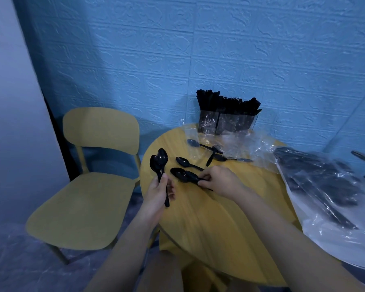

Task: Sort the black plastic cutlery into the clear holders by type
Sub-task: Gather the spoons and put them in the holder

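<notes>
My spoons (pixel 159 163) are glossy black; the table (pixel 219 218) and chair (pixel 86 199) at nine o'clock are mustard yellow, the brick-embossed wall (pixel 198 49) blue.

At right, the plastic bag (pixel 333 207) of cutlery is cut off by the frame edge; its blurred contents cannot be sorted by type; the clear holders (pixel 224 123) hide their contents' lower ends behind glare.

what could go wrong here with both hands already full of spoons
The left hand holds two spoons by the handles only; they could splay or slip. The right hand pinches spoons low over the table, so one may drop. The clear holders look packed, so insertion could jam.
</notes>
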The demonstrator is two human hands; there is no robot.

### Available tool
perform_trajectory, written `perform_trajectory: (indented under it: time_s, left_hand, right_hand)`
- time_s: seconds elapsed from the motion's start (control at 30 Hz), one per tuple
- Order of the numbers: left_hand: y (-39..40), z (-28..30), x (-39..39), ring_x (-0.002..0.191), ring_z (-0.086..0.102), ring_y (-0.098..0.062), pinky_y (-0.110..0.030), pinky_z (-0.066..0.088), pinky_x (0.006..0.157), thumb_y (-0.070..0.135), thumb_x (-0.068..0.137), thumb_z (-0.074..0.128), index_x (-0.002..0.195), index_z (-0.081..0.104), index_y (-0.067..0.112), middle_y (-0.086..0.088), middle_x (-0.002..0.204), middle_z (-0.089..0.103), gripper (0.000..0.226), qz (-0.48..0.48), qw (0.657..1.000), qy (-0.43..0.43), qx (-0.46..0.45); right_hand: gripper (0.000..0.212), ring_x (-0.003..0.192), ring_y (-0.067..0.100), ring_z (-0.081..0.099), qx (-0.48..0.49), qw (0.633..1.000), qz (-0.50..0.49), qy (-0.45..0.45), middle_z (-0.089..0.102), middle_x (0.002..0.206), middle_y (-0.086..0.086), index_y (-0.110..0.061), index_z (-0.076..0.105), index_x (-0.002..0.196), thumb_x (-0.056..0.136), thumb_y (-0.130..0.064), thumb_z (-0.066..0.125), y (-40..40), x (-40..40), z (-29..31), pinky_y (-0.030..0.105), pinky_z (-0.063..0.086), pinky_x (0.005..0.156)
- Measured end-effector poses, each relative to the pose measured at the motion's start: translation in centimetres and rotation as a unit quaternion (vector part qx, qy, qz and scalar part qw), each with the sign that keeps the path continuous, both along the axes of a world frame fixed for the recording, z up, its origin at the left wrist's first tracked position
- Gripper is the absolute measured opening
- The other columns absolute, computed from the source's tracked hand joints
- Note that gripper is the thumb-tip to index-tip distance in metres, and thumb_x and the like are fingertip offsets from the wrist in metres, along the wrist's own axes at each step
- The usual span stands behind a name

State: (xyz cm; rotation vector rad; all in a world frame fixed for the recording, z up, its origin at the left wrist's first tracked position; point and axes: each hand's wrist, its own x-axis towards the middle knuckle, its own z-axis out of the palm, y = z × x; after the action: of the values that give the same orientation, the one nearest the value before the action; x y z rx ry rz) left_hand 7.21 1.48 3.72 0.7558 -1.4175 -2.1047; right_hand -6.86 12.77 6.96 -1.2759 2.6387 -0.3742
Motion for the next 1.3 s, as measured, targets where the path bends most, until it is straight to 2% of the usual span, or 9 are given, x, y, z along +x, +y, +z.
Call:
perform_trajectory:
  time_s: [0.13, 0.23, 0.4, 0.57, 0.67, 0.83, 0.93, 1.07, 1.3]
  left_hand:
    - [0.6, -0.3, -1.1, 0.072, 0.059, -0.016, -0.028, 0.049, 0.064, 0.018, 0.103, 0.035, 0.092, 0.048, 0.010, -0.008, 0.083, 0.057, 0.018, -0.009, 1.000, -0.018, 0.010]
    - [0.9, -0.7, -1.5, 0.083, 0.065, -0.017, -0.028, 0.052, 0.070, 0.020, 0.103, 0.036, 0.104, 0.045, 0.008, -0.012, 0.098, 0.063, 0.015, -0.018, 1.000, -0.025, 0.000]
    - [1.6, -0.4, -1.6, 0.089, 0.068, -0.020, -0.031, 0.055, 0.077, 0.019, 0.104, 0.033, 0.105, 0.045, 0.011, -0.016, 0.106, 0.065, 0.014, -0.023, 1.000, 0.000, 0.010]
    - [2.9, 0.7, -2.3, 0.090, 0.068, -0.013, -0.025, 0.055, 0.070, 0.023, 0.104, 0.032, 0.115, 0.050, 0.017, -0.005, 0.108, 0.066, 0.022, -0.043, 0.997, 0.055, 0.037]
    - [3.0, 1.4, -2.4, 0.095, 0.065, -0.016, -0.026, 0.054, 0.068, 0.028, 0.103, 0.032, 0.115, 0.051, 0.021, -0.006, 0.109, 0.066, 0.024, -0.041, 0.994, 0.065, 0.079]
    - [2.3, 1.6, -2.6, 0.105, 0.061, -0.022, -0.031, 0.052, 0.073, 0.029, 0.103, 0.035, 0.125, 0.050, 0.016, -0.012, 0.116, 0.063, 0.030, -0.050, 0.993, 0.030, 0.103]
    - [1.8, 1.6, -3.0, 0.092, 0.062, -0.019, -0.028, 0.053, 0.066, 0.029, 0.103, 0.037, 0.119, 0.051, 0.015, -0.007, 0.103, 0.064, 0.025, -0.052, 0.995, 0.019, 0.086]
    - [1.7, 2.0, -4.0, 0.047, 0.038, -0.007, -0.021, 0.038, 0.041, 0.029, 0.103, 0.037, 0.110, 0.050, 0.010, 0.001, 0.067, 0.045, 0.024, -0.083, 0.994, 0.028, 0.063]
    - [2.3, 4.6, -8.7, 0.041, 0.029, -0.003, -0.017, 0.027, 0.039, 0.036, 0.099, 0.042, 0.103, 0.049, 0.016, 0.005, 0.060, 0.034, 0.021, -0.227, 0.969, 0.024, -0.096]
  right_hand:
    - [0.026, 0.089, 0.012, 0.061, -0.071, 0.996, -0.056, -0.027, 0.070, 0.105, 0.003, -0.013, 0.068, 0.114, 0.092, -0.025, 0.062, 0.6, -0.1, -0.2, 0.014, 0.040, 0.065]
    - [0.026, 0.095, 0.014, 0.062, -0.103, 0.990, -0.088, -0.036, 0.070, 0.106, 0.004, -0.011, 0.068, 0.114, 0.092, -0.024, 0.062, 0.8, 0.2, -0.3, 0.017, 0.042, 0.071]
    - [0.019, 0.061, 0.000, 0.052, -0.229, 0.961, -0.134, -0.079, 0.060, 0.070, -0.011, -0.012, 0.073, 0.104, 0.088, -0.021, 0.065, 0.4, 1.5, 0.6, 0.006, 0.037, 0.051]
    - [0.019, 0.076, 0.005, 0.060, -0.238, 0.962, -0.126, -0.042, 0.071, 0.092, -0.003, -0.018, 0.072, 0.104, 0.089, -0.022, 0.062, -1.6, 4.3, 1.0, 0.006, 0.042, 0.057]
    - [0.021, 0.085, 0.017, 0.063, -0.202, 0.973, -0.103, 0.035, 0.068, 0.095, 0.001, -0.017, 0.070, 0.107, 0.092, -0.024, 0.057, -2.3, 5.3, 0.7, 0.025, 0.049, 0.067]
    - [0.027, 0.105, 0.022, 0.048, -0.165, 0.975, 0.001, 0.148, 0.057, 0.105, 0.003, -0.019, 0.066, 0.117, 0.095, -0.026, 0.050, -1.7, 5.8, 0.2, 0.031, 0.032, 0.086]
    - [0.032, 0.108, 0.014, 0.042, -0.130, 0.989, 0.019, 0.072, 0.050, 0.110, -0.003, -0.027, 0.063, 0.122, 0.093, -0.034, 0.051, -1.2, 4.8, 0.9, 0.027, 0.027, 0.089]
    - [0.031, 0.088, 0.008, 0.052, -0.272, 0.957, -0.068, -0.071, 0.058, 0.100, -0.004, -0.017, 0.067, 0.110, 0.087, -0.036, 0.065, -0.6, 2.2, 2.2, 0.016, 0.038, 0.071]
    - [0.075, 0.072, 0.010, 0.054, -0.275, 0.922, -0.133, -0.239, 0.057, 0.105, 0.003, -0.016, 0.034, 0.137, 0.080, -0.057, 0.062, -0.1, -3.9, 5.0, 0.018, 0.038, 0.049]
